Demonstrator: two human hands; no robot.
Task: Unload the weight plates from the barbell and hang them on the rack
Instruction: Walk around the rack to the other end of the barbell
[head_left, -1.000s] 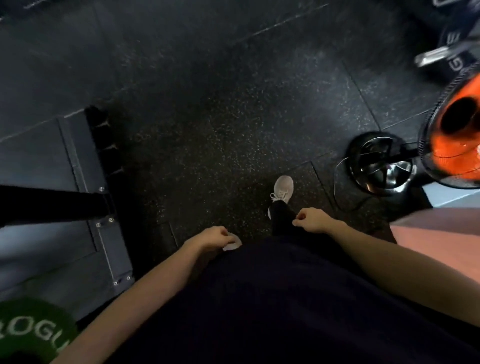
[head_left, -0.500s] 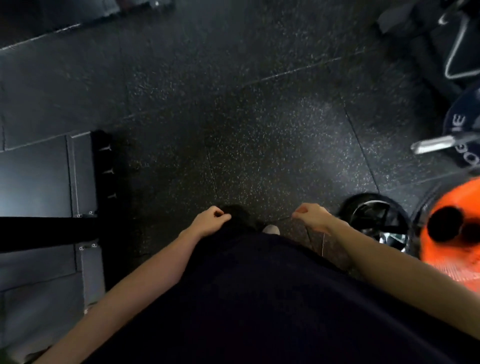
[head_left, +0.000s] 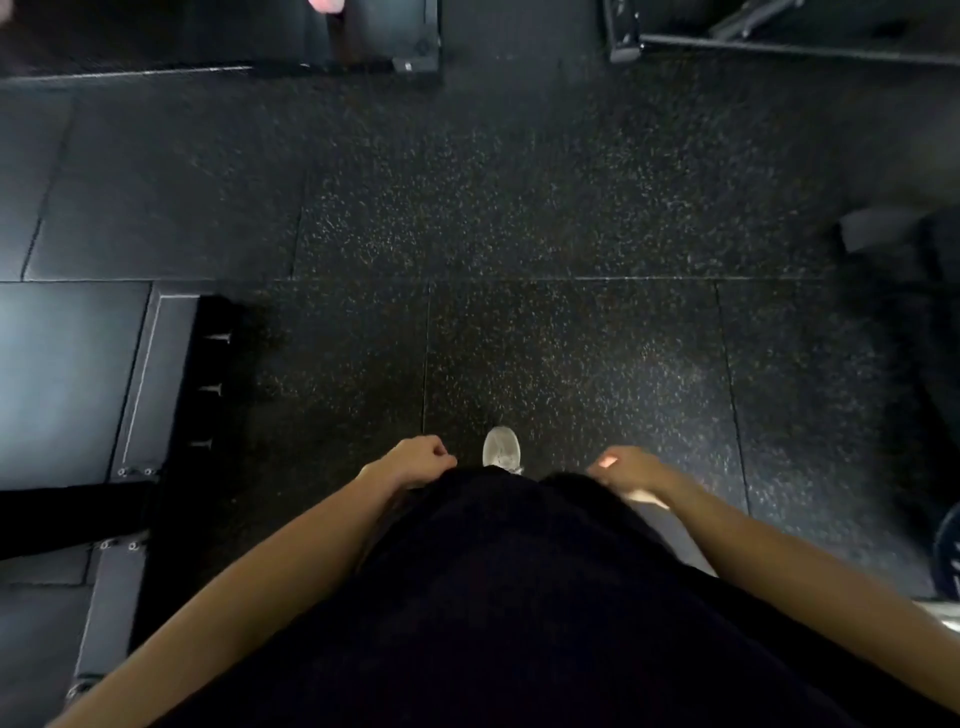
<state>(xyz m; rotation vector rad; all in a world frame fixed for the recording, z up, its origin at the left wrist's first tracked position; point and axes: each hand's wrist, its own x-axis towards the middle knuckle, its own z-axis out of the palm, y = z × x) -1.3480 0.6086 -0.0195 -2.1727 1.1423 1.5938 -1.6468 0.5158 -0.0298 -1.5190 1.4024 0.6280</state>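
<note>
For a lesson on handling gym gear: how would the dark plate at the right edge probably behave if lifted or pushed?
The dark plate looks thick and solid, so probably heavy and stiff. Its curved rim suggests it could roll if stood on edge. Only a sliver shows, so this is tentative.

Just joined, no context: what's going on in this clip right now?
A person is walking across the speckled rubber gym floor, carrying nothing. The left hand and right hand hang loosely curled at the hips, and one white shoe steps forward. A dark plate's edge shows at far right; no plate is being handled.
</note>
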